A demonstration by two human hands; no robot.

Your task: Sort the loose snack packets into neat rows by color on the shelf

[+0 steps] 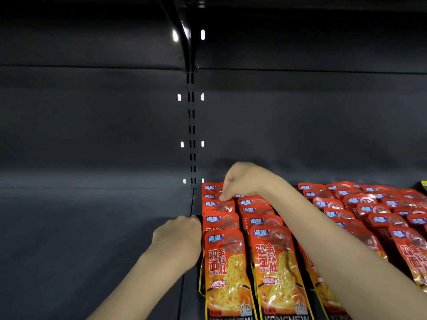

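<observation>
Two hands (178, 236) against red packets (221, 262)

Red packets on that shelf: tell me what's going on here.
A person is lining up red snack packets in overlapping rows on a dark shelf. The right hand reaches to the back of the leftmost row, fingertips on a packet there. The left hand rests against that row's left edge, fingers curled. More red packets lie in rows to the right.
</observation>
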